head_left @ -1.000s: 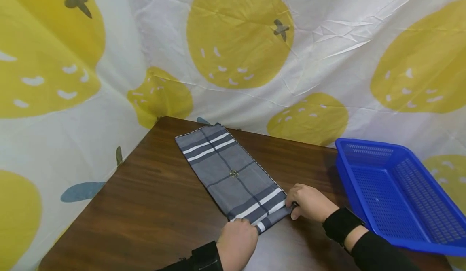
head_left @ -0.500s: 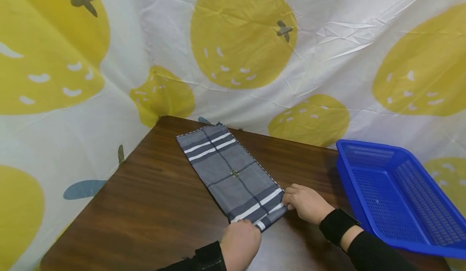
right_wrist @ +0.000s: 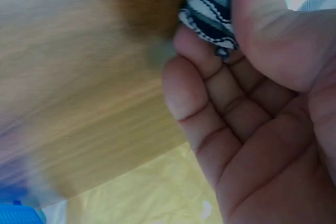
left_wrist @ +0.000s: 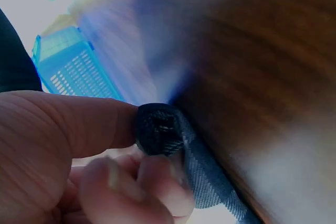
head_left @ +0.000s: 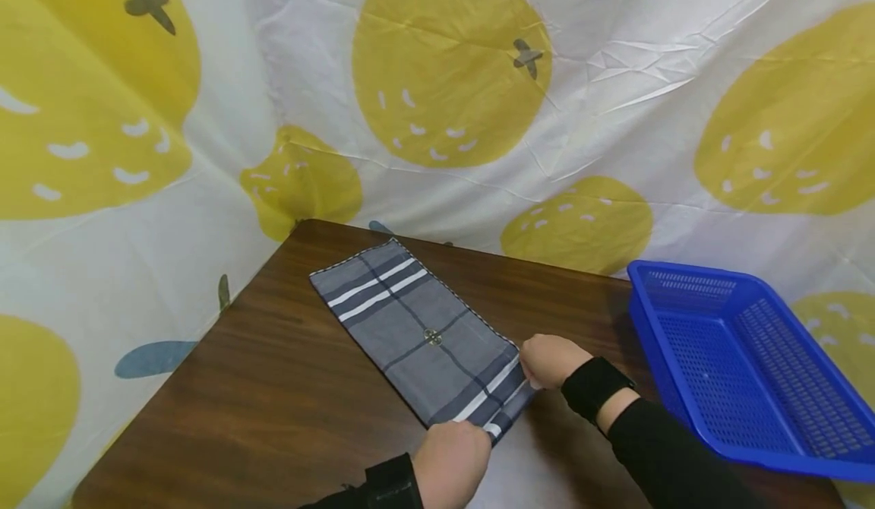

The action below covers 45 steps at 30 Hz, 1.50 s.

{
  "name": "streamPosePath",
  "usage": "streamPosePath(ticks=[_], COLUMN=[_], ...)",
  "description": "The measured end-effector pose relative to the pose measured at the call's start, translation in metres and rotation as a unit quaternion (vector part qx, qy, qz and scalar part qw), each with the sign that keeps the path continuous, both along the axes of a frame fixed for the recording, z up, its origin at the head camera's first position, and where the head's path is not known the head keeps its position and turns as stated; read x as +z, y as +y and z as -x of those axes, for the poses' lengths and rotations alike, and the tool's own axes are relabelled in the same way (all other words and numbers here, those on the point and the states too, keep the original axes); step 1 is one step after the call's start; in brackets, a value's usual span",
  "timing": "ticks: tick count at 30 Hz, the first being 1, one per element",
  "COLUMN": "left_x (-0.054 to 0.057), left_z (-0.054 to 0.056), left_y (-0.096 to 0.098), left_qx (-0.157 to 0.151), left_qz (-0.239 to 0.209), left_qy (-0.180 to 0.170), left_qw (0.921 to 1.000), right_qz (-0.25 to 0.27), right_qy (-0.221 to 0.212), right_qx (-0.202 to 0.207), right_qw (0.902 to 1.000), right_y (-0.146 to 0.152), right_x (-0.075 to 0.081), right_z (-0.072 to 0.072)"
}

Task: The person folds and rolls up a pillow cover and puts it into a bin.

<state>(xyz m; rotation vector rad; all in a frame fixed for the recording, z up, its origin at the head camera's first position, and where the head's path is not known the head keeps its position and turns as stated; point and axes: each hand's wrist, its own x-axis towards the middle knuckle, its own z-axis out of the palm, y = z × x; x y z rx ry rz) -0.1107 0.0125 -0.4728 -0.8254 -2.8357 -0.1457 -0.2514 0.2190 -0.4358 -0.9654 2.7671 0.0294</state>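
Observation:
A grey plaid cloth (head_left: 437, 327) with white and dark stripes lies as a long folded strip, its near end turned over into a narrow roll. At the near left corner, my left hand (head_left: 453, 459) grips the rolled end. The left wrist view shows the coiled cloth edge (left_wrist: 163, 129) between thumb and fingers. My right hand (head_left: 552, 361) pinches the near right corner. In the right wrist view, stacked stitched hems (right_wrist: 207, 22) stick out between thumb and index finger, while the other fingers are loosely bent. The left fingertips are hidden in the head view.
A blue plastic basket (head_left: 738, 372) with perforated walls stands on the right side of the brown wooden table (head_left: 273, 387). A white curtain (head_left: 437, 197) printed with yellow fruit hangs behind the table and along its left side.
The cloth's far end has shifted left and a little nearer. My right hand has moved left with its corner and turned slightly. The left hand stays nearly in place, still gripping.

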Motion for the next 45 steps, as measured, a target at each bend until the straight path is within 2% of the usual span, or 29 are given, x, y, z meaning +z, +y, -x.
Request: streamPosePath(ticks=[3, 7, 9, 11, 13, 16, 18, 20, 24, 26, 28, 29, 30, 32, 34, 36, 37, 39, 42, 45], left_x=[-0.001, -0.002, 0.0, 0.004, 0.007, 0.01, 0.009, 0.009, 0.003, -0.004, -0.017, -0.018, -0.019, -0.017, -0.007, -0.002, -0.001, 0.0, 0.0, 0.001], left_z=[-0.001, -0.001, 0.001, 0.006, 0.013, 0.022, 0.026, 0.028, 0.032, 0.036, 0.041, 0.042, 0.043, 0.041, 0.031, 0.021, 0.016, 0.008, 0.001, 0.001], left_y=[0.0, -0.001, -0.004, -0.008, -0.012, -0.018, -0.021, -0.023, -0.026, -0.027, -0.029, -0.03, -0.031, -0.031, -0.028, -0.022, -0.018, -0.01, -0.004, -0.003], left_qx=[0.003, 0.001, -0.003, -0.001, 0.006, 0.02, 0.023, 0.022, 0.018, 0.019, 0.025, 0.032, 0.036, 0.037, 0.04, 0.032, 0.031, 0.027, 0.018, 0.018], left_qz=[-0.008, 0.005, 0.007, -0.002, -0.022, -0.073, -0.1, -0.118, -0.14, -0.154, -0.165, -0.168, -0.162, -0.133, -0.089, -0.033, -0.009, 0.036, 0.072, 0.069], left_qy=[-0.005, 0.018, 0.008, -0.035, -0.097, -0.179, -0.211, -0.223, -0.216, -0.216, -0.21, -0.206, -0.192, -0.139, -0.065, 0.021, 0.056, 0.1, 0.114, 0.114], left_qw=[0.9999, 0.9998, 0.9999, 0.9994, 0.9951, 0.9809, 0.9722, 0.9674, 0.9662, 0.9639, 0.9635, 0.9636, 0.9672, 0.9806, 0.9931, 0.9987, 0.9979, 0.994, 0.9907, 0.9909], right_qz=[-0.009, -0.011, -0.011, -0.012, -0.013, -0.012, -0.014, -0.017, -0.034, -0.046, -0.056, -0.06, -0.064, -0.068, -0.064, -0.055, -0.047, -0.023, 0.028, 0.085], right_qy=[0.0, -0.002, -0.003, -0.01, -0.016, -0.029, -0.037, -0.046, -0.059, -0.059, -0.06, -0.059, -0.058, -0.054, -0.044, -0.033, -0.026, -0.013, 0.006, 0.037], right_qx=[-0.017, -0.037, -0.036, -0.037, -0.033, -0.037, -0.04, -0.044, -0.051, -0.052, -0.054, -0.053, -0.054, -0.06, -0.061, -0.058, -0.054, -0.036, -0.008, 0.019], right_qw=[0.9998, 0.9993, 0.9993, 0.9992, 0.9992, 0.9988, 0.9984, 0.9979, 0.9964, 0.9958, 0.9952, 0.995, 0.9948, 0.9944, 0.9951, 0.9962, 0.9971, 0.999, 0.9995, 0.9955], right_y=[-0.007, -0.008, -0.008, -0.009, -0.01, -0.012, -0.013, -0.014, -0.017, -0.018, -0.021, -0.021, -0.022, -0.023, -0.022, -0.019, -0.016, -0.009, 0.003, 0.016], right_x=[-0.002, -0.005, -0.006, -0.005, -0.004, -0.003, -0.002, -0.002, 0.0, 0.0, 0.002, 0.002, 0.003, 0.004, 0.005, 0.005, 0.005, 0.002, -0.002, -0.008], right_z=[0.005, 0.007, 0.008, 0.008, 0.009, 0.01, 0.011, 0.013, 0.016, 0.018, 0.018, 0.019, 0.018, 0.018, 0.016, 0.015, 0.014, 0.011, 0.007, -0.001])
